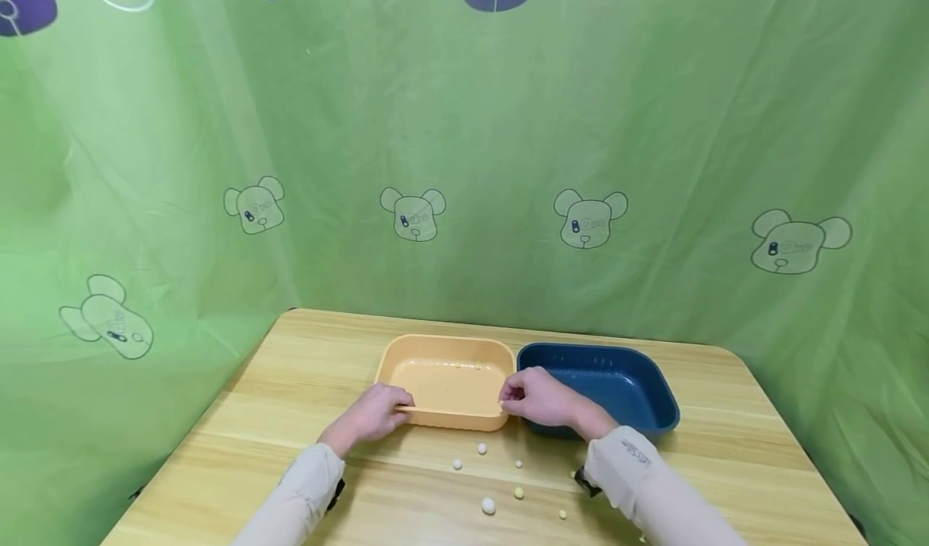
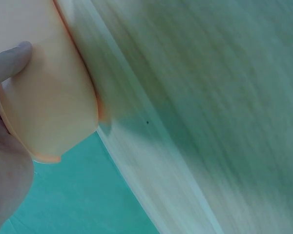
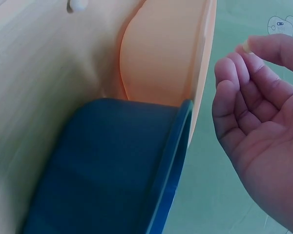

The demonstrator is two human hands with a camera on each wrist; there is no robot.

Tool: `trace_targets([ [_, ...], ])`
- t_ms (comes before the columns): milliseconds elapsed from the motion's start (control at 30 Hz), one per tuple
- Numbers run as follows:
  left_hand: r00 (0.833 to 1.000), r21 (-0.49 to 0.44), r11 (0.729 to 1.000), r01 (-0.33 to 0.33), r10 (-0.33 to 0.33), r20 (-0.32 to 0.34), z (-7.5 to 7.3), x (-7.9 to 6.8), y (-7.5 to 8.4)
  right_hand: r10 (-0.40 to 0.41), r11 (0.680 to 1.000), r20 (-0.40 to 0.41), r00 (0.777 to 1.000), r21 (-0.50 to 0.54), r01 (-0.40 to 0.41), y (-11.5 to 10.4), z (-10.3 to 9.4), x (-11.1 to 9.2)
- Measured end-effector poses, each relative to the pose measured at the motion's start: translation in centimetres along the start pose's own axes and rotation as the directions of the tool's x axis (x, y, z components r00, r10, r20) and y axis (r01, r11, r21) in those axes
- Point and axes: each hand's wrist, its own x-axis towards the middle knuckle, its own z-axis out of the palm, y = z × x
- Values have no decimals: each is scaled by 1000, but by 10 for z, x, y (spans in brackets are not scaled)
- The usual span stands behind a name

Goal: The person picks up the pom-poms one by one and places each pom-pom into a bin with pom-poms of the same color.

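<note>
My left hand [image 1: 373, 413] grips the near-left rim of an orange plastic basin [image 1: 457, 422]. In the left wrist view its thumb [image 2: 12, 62] lies against the basin's outer wall [image 2: 53, 107]. Above the near-right corner of that basin is my right hand [image 1: 540, 398]. Between its thumb and index finger it pinches a small pale-yellow ball [image 3: 247, 47], seen in the right wrist view; the other fingers are curled. Two small yellowish balls [image 1: 458, 365] show inside the orange basin toward its far side.
A dark blue basin [image 1: 656, 405] stands against the orange one's right side, partly behind my right hand. Several loose white balls [image 1: 489, 506] and yellow balls [image 1: 518, 493] lie on the wooden table [image 1: 406, 498] in front. A green curtain [image 1: 493, 280] hangs behind the table.
</note>
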Motion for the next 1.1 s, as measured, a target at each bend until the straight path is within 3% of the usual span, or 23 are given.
trace_targets([
  [633,1000,-18,1000,19,-19,-1,1,-1,-1,51,999,14,999,11,-51,1,7,17],
  [1100,1000,5,1000,-8,8,2,0,0,-1,68,998,3,998,-6,-68,6,8,27],
])
